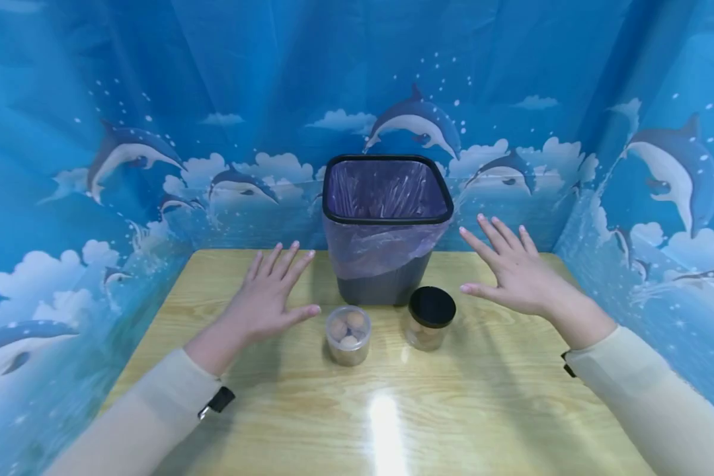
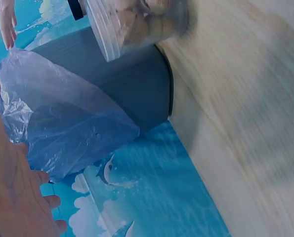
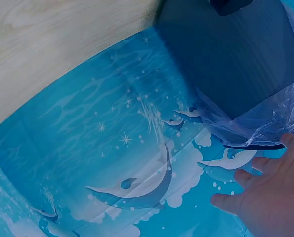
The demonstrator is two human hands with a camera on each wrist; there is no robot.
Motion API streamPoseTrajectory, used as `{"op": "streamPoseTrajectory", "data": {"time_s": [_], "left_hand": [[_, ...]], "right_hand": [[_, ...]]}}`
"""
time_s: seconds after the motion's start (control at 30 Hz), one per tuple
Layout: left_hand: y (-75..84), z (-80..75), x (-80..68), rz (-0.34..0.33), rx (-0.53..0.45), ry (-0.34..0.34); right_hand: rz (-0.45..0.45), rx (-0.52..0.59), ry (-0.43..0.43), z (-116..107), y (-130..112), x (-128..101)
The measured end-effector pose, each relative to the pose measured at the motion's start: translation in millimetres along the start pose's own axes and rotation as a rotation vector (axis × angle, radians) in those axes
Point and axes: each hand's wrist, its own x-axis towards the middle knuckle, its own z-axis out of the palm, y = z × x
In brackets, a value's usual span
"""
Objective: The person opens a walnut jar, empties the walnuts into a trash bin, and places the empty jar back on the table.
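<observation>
A dark grey bin [image 1: 387,225] lined with a purple plastic bag stands at the back middle of the wooden table [image 1: 285,410]. In front of it are two small clear jars. The left jar [image 1: 348,335] has a clear lid and round brown pieces inside. The right jar [image 1: 431,317] has a black lid. My left hand [image 1: 268,294] hovers flat, fingers spread, left of the bin and holds nothing. My right hand [image 1: 508,264] hovers likewise, right of the bin. The left wrist view shows the bin [image 2: 122,84], the bag [image 2: 58,123] and the clear-lidded jar [image 2: 137,19].
A blue dolphin-print curtain [image 1: 155,132] closes in the table at the back and both sides. The right wrist view shows the curtain [image 3: 112,148] meeting the table edge beside the bin [image 3: 226,54]. Bare table lies toward me, with a glare spot.
</observation>
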Motion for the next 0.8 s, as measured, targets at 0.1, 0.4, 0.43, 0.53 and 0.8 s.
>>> {"op": "streamPoseTrajectory", "data": {"time_s": [0.1, 0.4, 0.43, 0.53, 0.8], "left_hand": [[1.9, 4.3, -0.9, 0.014, -0.009, 0.017], [8.9, 15.3, -0.2, 0.035, -0.096, 0.034], [9.9, 16.4, -0.2, 0.034, -0.107, 0.032], [12.2, 20.3, -0.5, 0.031, -0.119, 0.030], [15.8, 30.1, -2.6, 0.019, -0.158, 0.044]], "right_hand": [[-0.004, 0.006, 0.006, 3.2, -0.3, 0.8], [0.000, 0.034, 0.013, 8.8, -4.0, 1.2], [-0.002, 0.041, 0.014, 9.1, -4.5, 0.9], [-0.011, 0.067, 0.026, 10.5, -5.6, 0.5], [-0.021, 0.127, 0.052, 21.9, -6.2, 2.5]]}}
